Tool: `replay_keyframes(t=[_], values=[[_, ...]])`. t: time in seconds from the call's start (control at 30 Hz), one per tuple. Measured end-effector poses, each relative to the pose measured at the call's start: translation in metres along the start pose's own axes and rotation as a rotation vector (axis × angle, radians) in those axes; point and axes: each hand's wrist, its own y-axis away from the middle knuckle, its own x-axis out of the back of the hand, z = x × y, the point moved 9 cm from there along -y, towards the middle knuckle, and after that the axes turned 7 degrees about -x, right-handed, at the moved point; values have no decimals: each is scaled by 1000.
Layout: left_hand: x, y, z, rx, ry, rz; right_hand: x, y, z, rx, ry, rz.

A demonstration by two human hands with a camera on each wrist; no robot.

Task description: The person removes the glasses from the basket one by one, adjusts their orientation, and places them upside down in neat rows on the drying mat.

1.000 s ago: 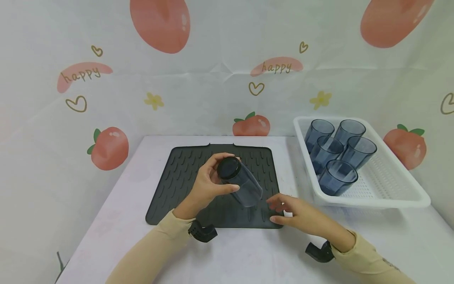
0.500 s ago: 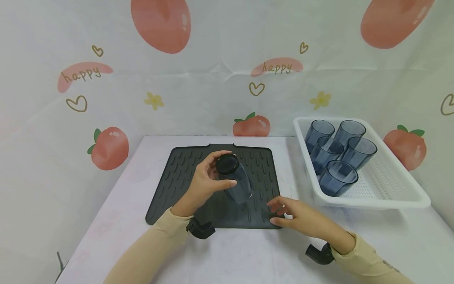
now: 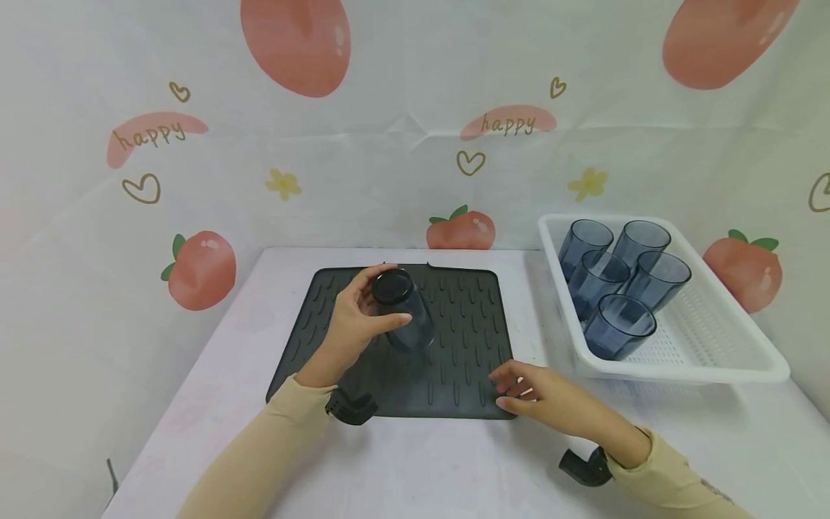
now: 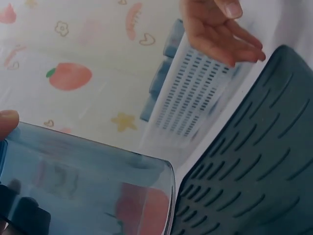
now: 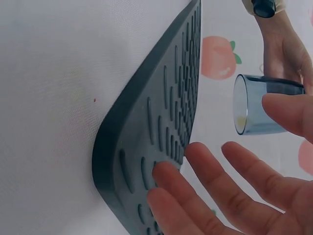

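Observation:
A blue transparent glass (image 3: 410,326) hangs upside down over the dark ridged drying mat (image 3: 467,324), its thick base upward. My left hand (image 3: 353,321) grips it near that base, thumb on the near side and fingers round the far side. In the left wrist view the glass (image 4: 98,181) fills the lower left, its rim apart from the mat (image 4: 254,161). The right wrist view also shows the glass (image 5: 266,105) in the air. By the mat's front right corner, my right hand (image 3: 551,396) holds nothing, its fingers loosely bent.
A white perforated basket (image 3: 733,339) stands on the right of the white table (image 3: 441,461). Several blue glasses (image 3: 619,324) stand in its left part, mouths up. Behind the table hangs a fruit-printed cloth (image 3: 363,173).
My left hand has carried the glass leftward and slightly farther back over the mat, and the glass has turned from tilted to more nearly upright. My right hand has hardly moved.

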Motion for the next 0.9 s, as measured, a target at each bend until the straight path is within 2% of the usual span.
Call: replay_keyframes(t=[0.3, 0.43, 0.73, 0.9], values=[[30, -15, 2, 25, -88, 50, 1, 4, -2, 32, -51, 14], [44, -23, 1, 47, -107, 82, 1, 4, -1, 22, -54, 18], [90, -37, -11, 88, -215, 228, 1, 5, -1, 33, -56, 31], [114, -40, -18, 123, -225, 312, 0, 5, 1, 30, -52, 33]])
